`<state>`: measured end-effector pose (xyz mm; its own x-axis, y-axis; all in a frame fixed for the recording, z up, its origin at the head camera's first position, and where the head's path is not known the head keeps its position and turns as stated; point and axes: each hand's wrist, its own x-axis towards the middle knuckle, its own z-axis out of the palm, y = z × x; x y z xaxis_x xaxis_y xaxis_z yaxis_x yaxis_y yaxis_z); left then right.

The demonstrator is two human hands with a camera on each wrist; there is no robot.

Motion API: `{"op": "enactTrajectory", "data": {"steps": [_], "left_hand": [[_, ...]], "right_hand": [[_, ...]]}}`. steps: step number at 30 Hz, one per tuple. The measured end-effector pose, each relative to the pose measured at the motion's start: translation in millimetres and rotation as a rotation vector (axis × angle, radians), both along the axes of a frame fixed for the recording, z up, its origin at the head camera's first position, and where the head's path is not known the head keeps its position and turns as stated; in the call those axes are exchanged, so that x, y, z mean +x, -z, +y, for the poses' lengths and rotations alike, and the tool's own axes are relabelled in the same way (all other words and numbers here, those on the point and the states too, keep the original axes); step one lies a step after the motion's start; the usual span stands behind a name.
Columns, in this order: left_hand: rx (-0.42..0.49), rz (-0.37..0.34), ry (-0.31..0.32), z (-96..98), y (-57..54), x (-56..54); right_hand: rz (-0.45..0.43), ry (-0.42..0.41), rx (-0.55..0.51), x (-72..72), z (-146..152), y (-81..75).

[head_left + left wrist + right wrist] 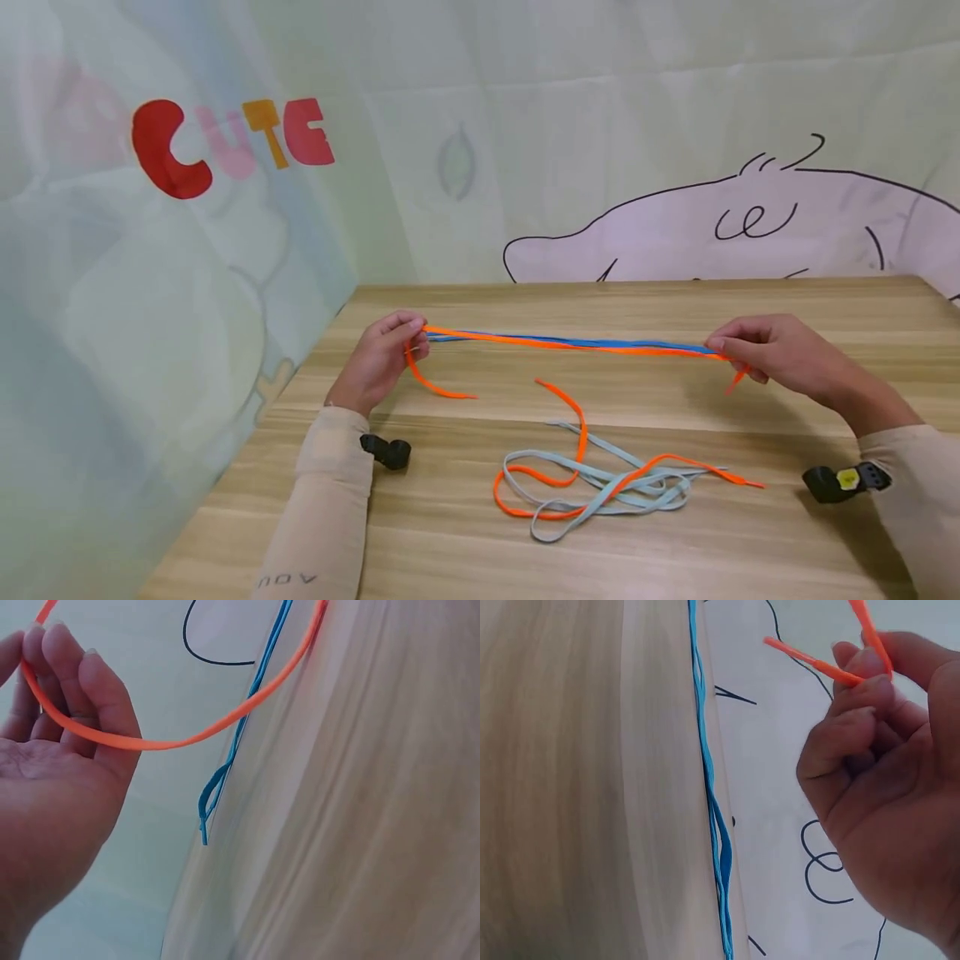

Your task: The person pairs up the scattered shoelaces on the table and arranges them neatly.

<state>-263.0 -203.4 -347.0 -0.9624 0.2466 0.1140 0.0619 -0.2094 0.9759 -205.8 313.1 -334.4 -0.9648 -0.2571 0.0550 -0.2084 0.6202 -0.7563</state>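
An orange shoelace (517, 338) is stretched almost level between both hands above the table. My left hand (382, 358) pinches it between thumb and fingertips, and a loose tail curves down from there. Near its other end my right hand (787, 358) pinches the same lace, leaving a short tip (802, 656) sticking out. Blue shoelaces (707, 757) lie lengthwise on the table behind, close to the far edge; in the head view the orange lace overlaps them. One looped end of the blue laces (204, 802) shows in the left wrist view.
On the wooden table (465, 542), nearer the body, a pale grey-blue shoelace (592, 508) lies in loose loops. A second orange shoelace (582, 425) winds across it. Printed cloth (450, 208) hangs behind the table and on its left side.
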Motion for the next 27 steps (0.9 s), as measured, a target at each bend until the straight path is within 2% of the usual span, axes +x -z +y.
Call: {"op": "enactTrajectory", "data": {"steps": [9, 14, 20, 27], "left_hand": [[-0.016, -0.015, -0.031, -1.5, 1.0, -1.1], [-0.033, -0.037, -0.060, -4.0, 2.5, -0.6], [-0.170, -0.053, -0.096, -5.6, 1.3, -1.6], [-0.300, -0.067, -0.122, -9.7, 3.1, -3.6]], "right_hand": [[-0.043, 0.028, -0.020, -2.5, 8, 1.4], [-0.042, 0.032, 0.004, -3.8, 10, 2.5], [-0.077, 0.053, 0.105, -5.7, 13, 3.5], [-0.108, 0.057, 0.141, -6.9, 17, 6.2]]}}
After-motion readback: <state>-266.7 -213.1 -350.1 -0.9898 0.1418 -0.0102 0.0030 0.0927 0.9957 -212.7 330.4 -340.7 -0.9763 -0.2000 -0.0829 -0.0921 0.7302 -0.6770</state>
